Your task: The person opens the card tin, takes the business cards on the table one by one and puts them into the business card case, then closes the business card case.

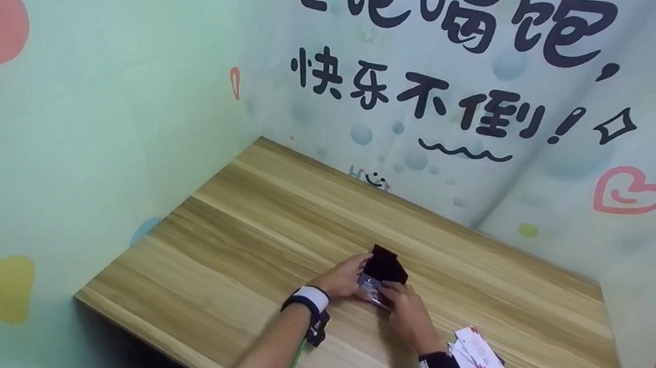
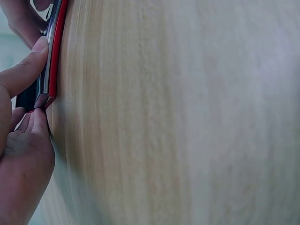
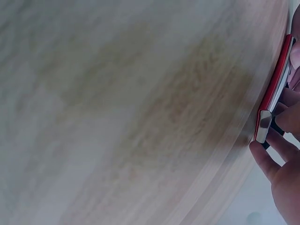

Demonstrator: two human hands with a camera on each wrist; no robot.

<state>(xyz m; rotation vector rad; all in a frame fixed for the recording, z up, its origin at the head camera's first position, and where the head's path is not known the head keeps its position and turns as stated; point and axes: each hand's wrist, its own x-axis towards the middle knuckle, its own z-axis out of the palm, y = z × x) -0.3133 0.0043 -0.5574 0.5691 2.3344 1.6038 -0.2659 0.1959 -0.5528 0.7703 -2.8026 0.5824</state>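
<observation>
A small card case point(image 1: 374, 292) stands with its black flap point(image 1: 385, 266) raised, near the middle of the table. The left wrist view shows its red underside point(image 2: 57, 51) and shiny metal edge. My left hand point(image 1: 346, 276) grips its left side, thumb on top and fingertips at the lower edge. On the other side, my right hand point(image 1: 412, 315) holds the case, with fingers laid over its top; in the right wrist view, fingertips touch the metal corner point(image 3: 265, 125). The fingers hide part of the case's contents.
A fanned pile of white cards with red floral prints point(image 1: 480, 361) lies on the wooden table point(image 1: 248, 249) beside my right wrist. Something dark shows under the pile. Printed walls point(image 1: 96, 123) border the table at left, back and right.
</observation>
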